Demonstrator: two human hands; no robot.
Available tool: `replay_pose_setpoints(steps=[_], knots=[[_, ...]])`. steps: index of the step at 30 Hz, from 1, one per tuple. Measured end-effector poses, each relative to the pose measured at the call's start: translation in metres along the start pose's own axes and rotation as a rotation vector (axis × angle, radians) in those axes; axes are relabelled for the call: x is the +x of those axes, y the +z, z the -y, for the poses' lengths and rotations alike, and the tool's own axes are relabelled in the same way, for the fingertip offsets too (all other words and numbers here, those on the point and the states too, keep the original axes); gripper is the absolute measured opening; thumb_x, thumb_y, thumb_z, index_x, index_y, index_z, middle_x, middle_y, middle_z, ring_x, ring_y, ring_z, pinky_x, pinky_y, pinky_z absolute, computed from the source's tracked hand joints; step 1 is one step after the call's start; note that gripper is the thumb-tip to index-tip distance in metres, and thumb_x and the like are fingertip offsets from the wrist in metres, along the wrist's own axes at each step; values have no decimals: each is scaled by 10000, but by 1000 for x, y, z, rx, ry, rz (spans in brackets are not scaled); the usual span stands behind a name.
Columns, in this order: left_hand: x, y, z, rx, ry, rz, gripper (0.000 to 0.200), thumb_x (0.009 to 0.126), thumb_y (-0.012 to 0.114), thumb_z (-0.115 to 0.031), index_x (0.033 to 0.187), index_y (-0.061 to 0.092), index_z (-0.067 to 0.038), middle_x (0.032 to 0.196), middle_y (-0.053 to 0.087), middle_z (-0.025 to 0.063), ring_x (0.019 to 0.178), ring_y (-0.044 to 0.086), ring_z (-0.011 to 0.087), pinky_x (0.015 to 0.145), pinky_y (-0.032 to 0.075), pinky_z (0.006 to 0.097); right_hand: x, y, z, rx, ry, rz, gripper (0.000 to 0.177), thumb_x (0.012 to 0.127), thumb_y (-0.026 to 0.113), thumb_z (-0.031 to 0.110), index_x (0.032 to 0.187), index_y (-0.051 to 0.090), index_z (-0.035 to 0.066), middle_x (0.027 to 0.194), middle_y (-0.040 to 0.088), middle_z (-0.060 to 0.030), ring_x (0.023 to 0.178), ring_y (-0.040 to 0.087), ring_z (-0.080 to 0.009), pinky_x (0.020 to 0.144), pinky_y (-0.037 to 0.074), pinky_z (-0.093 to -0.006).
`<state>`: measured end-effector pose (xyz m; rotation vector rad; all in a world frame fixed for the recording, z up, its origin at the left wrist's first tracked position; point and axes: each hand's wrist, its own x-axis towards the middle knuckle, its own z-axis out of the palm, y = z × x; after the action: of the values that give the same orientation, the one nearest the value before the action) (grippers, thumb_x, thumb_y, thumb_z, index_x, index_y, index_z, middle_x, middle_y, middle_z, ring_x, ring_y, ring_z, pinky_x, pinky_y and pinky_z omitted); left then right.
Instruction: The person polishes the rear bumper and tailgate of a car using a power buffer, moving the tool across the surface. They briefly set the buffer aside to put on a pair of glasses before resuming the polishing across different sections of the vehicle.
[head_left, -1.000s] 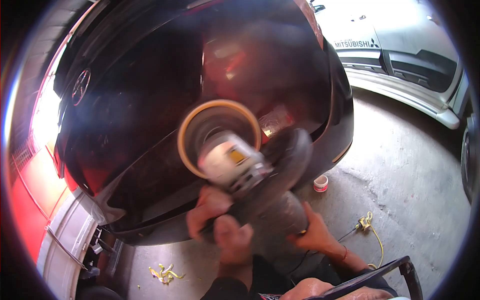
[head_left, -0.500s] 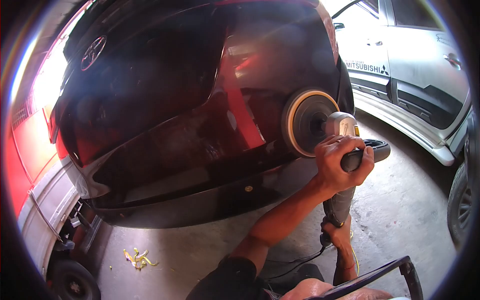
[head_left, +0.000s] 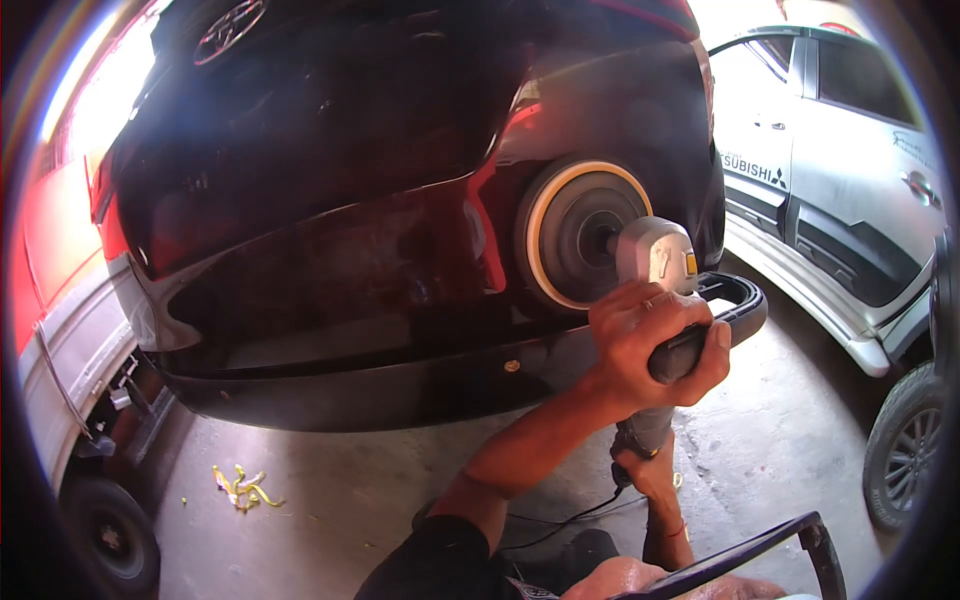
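Note:
My left hand [head_left: 650, 340] is wrapped round the loop-shaped front handle of a car polisher [head_left: 655, 250]. Lower down, my right hand [head_left: 655, 475] grips the polisher's rear handle, partly hidden behind my left arm. The round polishing pad [head_left: 585, 235], with a pale orange rim, faces the rear corner of a dark, glossy car [head_left: 390, 280]; it appears to rest against the bodywork. From the rear handle, a black cord [head_left: 575, 518] runs down towards the floor.
A silver car with Mitsubishi lettering [head_left: 850, 190] stands on the right. At the left are a red-and-grey vehicle [head_left: 75, 340] and a black wheel [head_left: 110, 535]. Yellowish scraps [head_left: 245, 488] lie on the concrete floor [head_left: 330, 520]. A dark glasses-like frame [head_left: 740, 550] crosses the bottom.
My hands and the polisher have shifted left across the car's rear corner, with the pad further from its edge. The camera's view has shifted too. Both hands keep their grip.

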<state>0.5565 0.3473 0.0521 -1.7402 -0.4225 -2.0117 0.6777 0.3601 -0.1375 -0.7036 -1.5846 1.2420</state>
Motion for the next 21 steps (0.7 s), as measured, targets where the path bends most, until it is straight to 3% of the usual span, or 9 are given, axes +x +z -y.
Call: replay_pose_setpoints(steps=[6,21], knots=[[2,-16,-1,-4,43,-28,138,648,740,-67,771,681,-50,644,633,24,537,607,183,553,475,295,-2,9,0,-23,-46,-12,298,644,729,37,928,643,9,772,641,-25,653,592,-124,589,459,-289],[-13,1,8,34,-55,-57,136,677,743,-98,785,666,-73,662,653,20,554,631,178,553,479,292,-9,-20,15,-160,92,19,203,630,734,21,809,638,25,726,632,-16,627,571,-119,582,450,-305]])
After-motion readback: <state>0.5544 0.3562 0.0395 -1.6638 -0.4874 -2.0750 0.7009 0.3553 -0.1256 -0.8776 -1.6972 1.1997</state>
